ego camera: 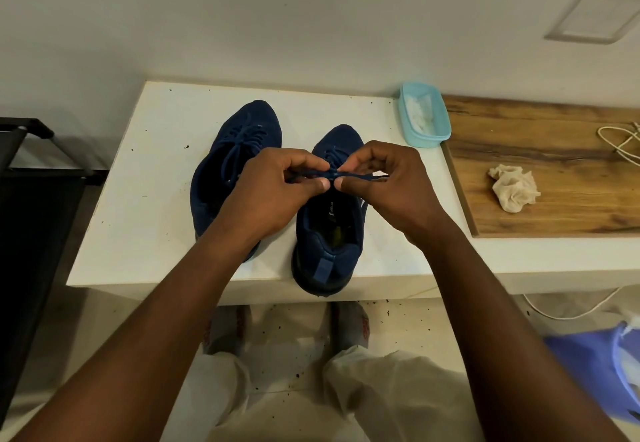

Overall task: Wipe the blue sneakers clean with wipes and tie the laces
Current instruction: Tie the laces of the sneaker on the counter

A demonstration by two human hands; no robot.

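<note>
From the head camera, two blue sneakers [239, 164] stood side by side on the white table [138, 181], toes pointing to the far wall. The right one's heel hung a little over the near edge. Both hands worked above the right sneaker's tongue. The left hand [277, 181] pinched the lace [334, 174] between thumb and curled fingers, and the right hand [384, 181] pinched it the same way just beside it, with a small knot between the thumbs.

To do this step well, I judged both ends should be pulled evenly outward and low, so the knot seated flat on the tongue, while the shoe was kept from sliding off the near edge.

At the table's far right corner sat an open light-blue tub [424, 115] holding something white, probably wipes, though I could not tell. A crumpled used wipe [512, 187] lay on the wooden board [554, 164] to the right.
</note>
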